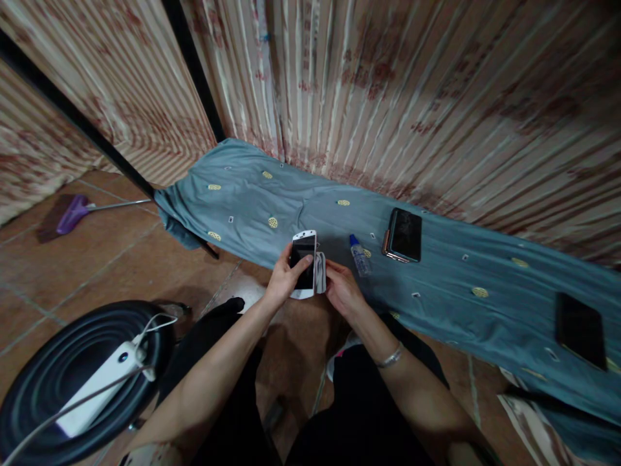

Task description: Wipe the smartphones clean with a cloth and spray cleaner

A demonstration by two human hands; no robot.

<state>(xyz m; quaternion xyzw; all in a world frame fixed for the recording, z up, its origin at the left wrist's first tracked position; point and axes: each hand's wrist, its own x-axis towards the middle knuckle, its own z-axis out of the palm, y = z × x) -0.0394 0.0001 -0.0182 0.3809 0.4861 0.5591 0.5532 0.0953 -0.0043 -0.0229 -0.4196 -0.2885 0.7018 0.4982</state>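
Observation:
My left hand (pixel 284 278) is closed round a white smartphone (pixel 304 262), its thumb lying over the dark screen. Pressed against the phone's right edge is a folded grey cloth (pixel 321 273), pinched in the fingers of my right hand (pixel 343 288). Just beyond my right hand, a small clear bottle with a blue cap (pixel 359 255) lies on the blue-grey cloth cover (pixel 310 194). Farther right, a dark phone (pixel 406 234) rests on top of another phone with a copper-coloured edge. The fingers behind the white phone are hidden.
At the far right another dark phone (pixel 581 330) lies on the cover. A white power strip (pixel 97 388) with cables sits on a black coiled hose (pixel 33 369) at lower left. A purple-headed brush (pixel 72 213) is on the tiled floor. Striped curtains (pixel 388 84) hang behind, beside black poles (pixel 194 65).

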